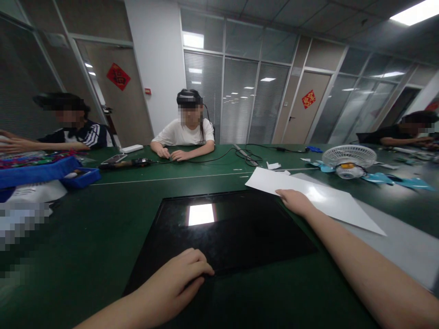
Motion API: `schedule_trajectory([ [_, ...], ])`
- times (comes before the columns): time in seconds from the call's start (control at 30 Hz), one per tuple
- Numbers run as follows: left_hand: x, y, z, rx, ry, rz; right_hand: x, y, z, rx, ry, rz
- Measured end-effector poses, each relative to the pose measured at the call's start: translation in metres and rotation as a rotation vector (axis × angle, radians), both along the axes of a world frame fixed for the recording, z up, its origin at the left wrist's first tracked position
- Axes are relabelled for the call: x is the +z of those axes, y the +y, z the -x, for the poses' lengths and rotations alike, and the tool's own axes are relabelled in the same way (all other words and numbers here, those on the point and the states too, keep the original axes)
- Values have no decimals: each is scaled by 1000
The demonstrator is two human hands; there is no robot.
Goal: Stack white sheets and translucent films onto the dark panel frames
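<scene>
A glossy black screen panel [240, 233] lies flat on the green table before me, with a ceiling light mirrored in it. My left hand [183, 278] is at its near edge, fingers curled over the rim and thumb close below; the fingertips are partly hidden. A stiff, shiny white sheet [329, 203] is at the panel's far right corner. My right hand [295, 201] is closed on its near edge, the fingers partly out of sight. Beneath that sheet a larger pale grey sheet [401, 242] stretches to the right.
A white fan grille with a motor [350, 160] and blue blades [394, 179] stand at the right. Blue bins [80, 177] with coloured wires are at the left. A power tool [126, 163] and cable lie across the table, near a seated person [187, 130]. Other people sit at both sides.
</scene>
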State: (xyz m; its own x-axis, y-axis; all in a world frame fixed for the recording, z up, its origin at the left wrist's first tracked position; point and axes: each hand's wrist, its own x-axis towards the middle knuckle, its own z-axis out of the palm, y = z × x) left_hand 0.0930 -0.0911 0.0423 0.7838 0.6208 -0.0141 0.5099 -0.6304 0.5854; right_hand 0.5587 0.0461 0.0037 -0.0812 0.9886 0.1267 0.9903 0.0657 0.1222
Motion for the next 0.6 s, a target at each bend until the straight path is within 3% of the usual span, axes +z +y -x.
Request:
schedule_trajectory([
  [0.33, -8, 1, 3, 3, -33, -50, 1, -1, 8, 95, 75, -17],
  [0.6, -6, 1, 3, 19, -23, -47, -1, -8, 59, 190, 120, -26],
])
